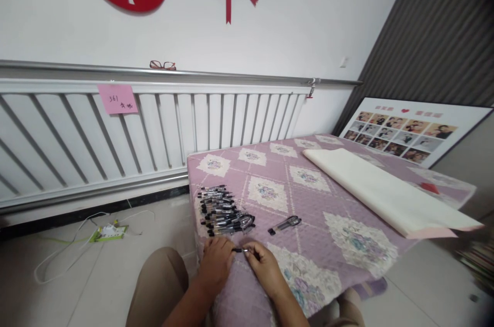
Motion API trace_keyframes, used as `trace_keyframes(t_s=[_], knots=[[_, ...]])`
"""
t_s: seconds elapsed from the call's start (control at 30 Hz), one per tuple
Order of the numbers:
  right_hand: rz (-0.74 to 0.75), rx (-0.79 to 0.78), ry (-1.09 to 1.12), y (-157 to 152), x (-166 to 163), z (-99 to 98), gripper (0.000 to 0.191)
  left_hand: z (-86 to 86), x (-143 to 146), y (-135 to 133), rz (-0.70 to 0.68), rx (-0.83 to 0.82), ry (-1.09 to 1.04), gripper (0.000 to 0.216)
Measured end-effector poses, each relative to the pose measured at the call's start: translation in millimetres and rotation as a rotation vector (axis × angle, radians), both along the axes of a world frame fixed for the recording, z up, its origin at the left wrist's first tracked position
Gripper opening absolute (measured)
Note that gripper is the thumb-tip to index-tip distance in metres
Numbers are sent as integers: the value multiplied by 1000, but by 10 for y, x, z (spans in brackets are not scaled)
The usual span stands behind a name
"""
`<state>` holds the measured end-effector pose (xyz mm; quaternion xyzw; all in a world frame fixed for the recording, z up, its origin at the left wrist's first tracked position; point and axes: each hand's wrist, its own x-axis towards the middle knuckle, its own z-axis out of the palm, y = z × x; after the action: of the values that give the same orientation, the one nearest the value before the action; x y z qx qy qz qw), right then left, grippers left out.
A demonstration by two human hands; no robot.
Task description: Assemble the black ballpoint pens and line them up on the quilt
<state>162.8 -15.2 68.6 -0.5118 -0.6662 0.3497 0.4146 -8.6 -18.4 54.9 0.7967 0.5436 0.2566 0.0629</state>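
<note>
Near the front edge of the covered table, my left hand (216,261) is closed around a dark pen (237,250) whose end sticks out to the right. My right hand (265,266) pinches the pen's shiny end between thumb and fingers. Whether the pen is whole or in parts there is too small to tell. Just beyond my left hand lies a pile of black and clear pens (221,214), mostly side by side. Apart from it, beyond my right hand, a few clear pen pieces with black ends (285,224) lie together.
A purple floral cover (309,203) drapes the table. A cream folded sheet (370,188) lies on the right, with a framed photo board (401,131) behind. Against the wall runs a white radiator (224,116). A power strip (111,233) with cables lies on the floor at left.
</note>
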Motion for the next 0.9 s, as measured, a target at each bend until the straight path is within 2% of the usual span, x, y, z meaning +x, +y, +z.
trace_keyframes(t_s=[0.3, 0.57, 0.9], knots=[[21, -22, -5, 6, 11, -38, 16, 5, 5, 9, -18, -6, 9, 15], [-27, -21, 39, -2, -3, -21, 18, -28, -7, 16, -53, 1, -5, 17], [26, -48, 7, -1, 3, 15, 14, -9, -13, 4, -50, -6, 1, 13]])
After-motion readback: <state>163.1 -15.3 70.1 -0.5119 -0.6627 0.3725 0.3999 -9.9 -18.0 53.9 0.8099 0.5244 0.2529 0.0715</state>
